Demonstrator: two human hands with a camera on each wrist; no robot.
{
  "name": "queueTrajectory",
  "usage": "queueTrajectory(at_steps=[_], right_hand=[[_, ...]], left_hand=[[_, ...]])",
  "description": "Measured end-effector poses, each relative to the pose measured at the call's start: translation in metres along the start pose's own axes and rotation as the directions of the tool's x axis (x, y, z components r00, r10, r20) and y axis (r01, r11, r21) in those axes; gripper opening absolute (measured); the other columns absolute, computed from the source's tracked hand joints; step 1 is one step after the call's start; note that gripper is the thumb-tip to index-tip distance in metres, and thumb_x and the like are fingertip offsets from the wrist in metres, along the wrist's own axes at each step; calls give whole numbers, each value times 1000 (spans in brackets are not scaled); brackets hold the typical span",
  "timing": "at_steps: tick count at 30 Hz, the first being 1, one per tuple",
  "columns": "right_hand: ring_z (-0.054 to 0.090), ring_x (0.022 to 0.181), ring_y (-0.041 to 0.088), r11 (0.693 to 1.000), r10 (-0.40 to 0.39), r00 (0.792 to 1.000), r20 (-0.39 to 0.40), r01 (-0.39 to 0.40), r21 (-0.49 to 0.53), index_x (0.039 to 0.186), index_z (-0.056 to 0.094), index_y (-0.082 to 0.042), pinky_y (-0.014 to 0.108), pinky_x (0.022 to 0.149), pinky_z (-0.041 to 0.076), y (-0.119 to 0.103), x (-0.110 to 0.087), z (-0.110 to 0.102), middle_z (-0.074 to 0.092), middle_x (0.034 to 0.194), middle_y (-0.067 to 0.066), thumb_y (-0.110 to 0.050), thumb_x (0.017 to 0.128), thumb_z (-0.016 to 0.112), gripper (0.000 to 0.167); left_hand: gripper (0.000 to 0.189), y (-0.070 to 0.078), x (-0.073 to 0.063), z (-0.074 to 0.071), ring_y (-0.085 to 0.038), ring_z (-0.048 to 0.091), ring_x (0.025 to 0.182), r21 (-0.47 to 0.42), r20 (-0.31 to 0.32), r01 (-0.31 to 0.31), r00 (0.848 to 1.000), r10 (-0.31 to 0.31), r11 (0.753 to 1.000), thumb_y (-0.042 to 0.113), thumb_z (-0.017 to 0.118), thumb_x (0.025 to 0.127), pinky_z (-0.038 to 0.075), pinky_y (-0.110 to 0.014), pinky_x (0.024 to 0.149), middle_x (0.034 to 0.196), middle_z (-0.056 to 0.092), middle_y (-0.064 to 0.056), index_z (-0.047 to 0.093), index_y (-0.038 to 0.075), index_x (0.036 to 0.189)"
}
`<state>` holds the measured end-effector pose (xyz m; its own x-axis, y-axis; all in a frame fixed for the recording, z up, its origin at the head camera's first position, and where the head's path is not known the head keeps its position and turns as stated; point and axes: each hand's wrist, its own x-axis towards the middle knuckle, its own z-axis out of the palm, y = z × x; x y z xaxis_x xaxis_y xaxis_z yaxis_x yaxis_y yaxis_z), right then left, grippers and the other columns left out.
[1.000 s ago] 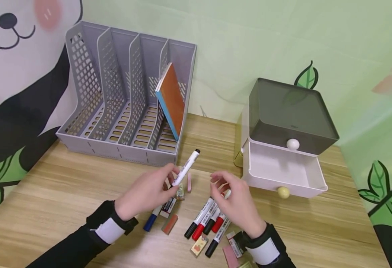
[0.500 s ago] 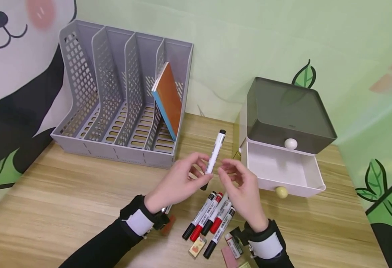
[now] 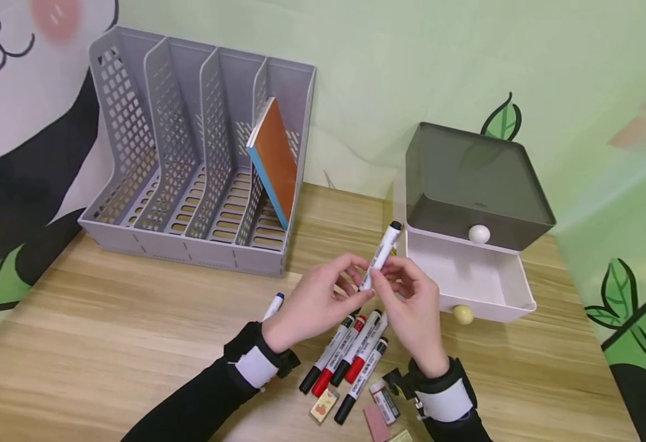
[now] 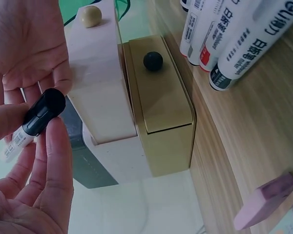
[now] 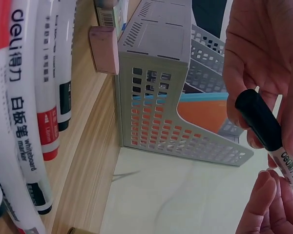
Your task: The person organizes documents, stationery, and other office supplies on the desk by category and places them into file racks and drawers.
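A white whiteboard marker (image 3: pixel 380 255) with black ends is held tilted above the table between both hands. My left hand (image 3: pixel 317 298) grips it near its lower end with thumb and fingers. The right hand (image 3: pixel 411 294) pinches the barrel higher up, thumb in front. Both wrist views show fingers from two hands around the marker's black cap (image 4: pixel 45 112). Below the hands, several whiteboard markers (image 3: pixel 342 353) with black or red caps lie side by side on the wooden table (image 3: pixel 151 319). A blue-ended marker (image 3: pixel 273 306) sits partly hidden behind the left wrist.
Near the markers lie a printed yellow eraser (image 3: pixel 324 405), a sleeved white eraser (image 3: pixel 384 402) and a pink eraser (image 3: pixel 376 422). A grey file organizer (image 3: pixel 190 248) with an orange book (image 3: pixel 275 162) stands at back left. At right, a drawer unit (image 3: pixel 477 172) has its white drawer (image 3: pixel 461 270) pulled out.
My left hand has carried the marker rightward. The right hand, earlier apart from it, now pinches the barrel as well.
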<state>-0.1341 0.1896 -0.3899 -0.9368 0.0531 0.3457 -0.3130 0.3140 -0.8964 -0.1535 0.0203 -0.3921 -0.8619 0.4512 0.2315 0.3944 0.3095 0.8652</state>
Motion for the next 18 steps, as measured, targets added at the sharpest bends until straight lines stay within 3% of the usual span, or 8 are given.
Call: queueTrajectory(at_steps=[7,14,18], right_hand=[[62,77,3,999,-34,999,-18,34,-5,104,65,8,15,68,54,-6,-1,-1,66,91,20,3,91,68,14],[68,74,-2,999,-29,998,-64,31,31,103,62,13,14,66,58,-13,2,-10,64,89,-6,7,91,65,15],[67,73,-2,999,7,994,-110,-3,36,105,62,16,12,66,57,-18,7,-21,65,85,-13,8,91,63,16]], left_hand=[[33,1,-1,0,-14,68,84,0,2,-21,1000,21,1000,16,71,94,57,-16,72,99,70,-5,60,8,125],[31,1,-3,-1,-13,67,85,-15,-13,-54,998,54,998,18,68,97,58,-18,73,101,70,-5,60,8,125],[29,3,0,1,-13,66,87,-11,-6,-73,997,73,997,16,65,98,57,-18,76,103,71,-5,61,7,125]])
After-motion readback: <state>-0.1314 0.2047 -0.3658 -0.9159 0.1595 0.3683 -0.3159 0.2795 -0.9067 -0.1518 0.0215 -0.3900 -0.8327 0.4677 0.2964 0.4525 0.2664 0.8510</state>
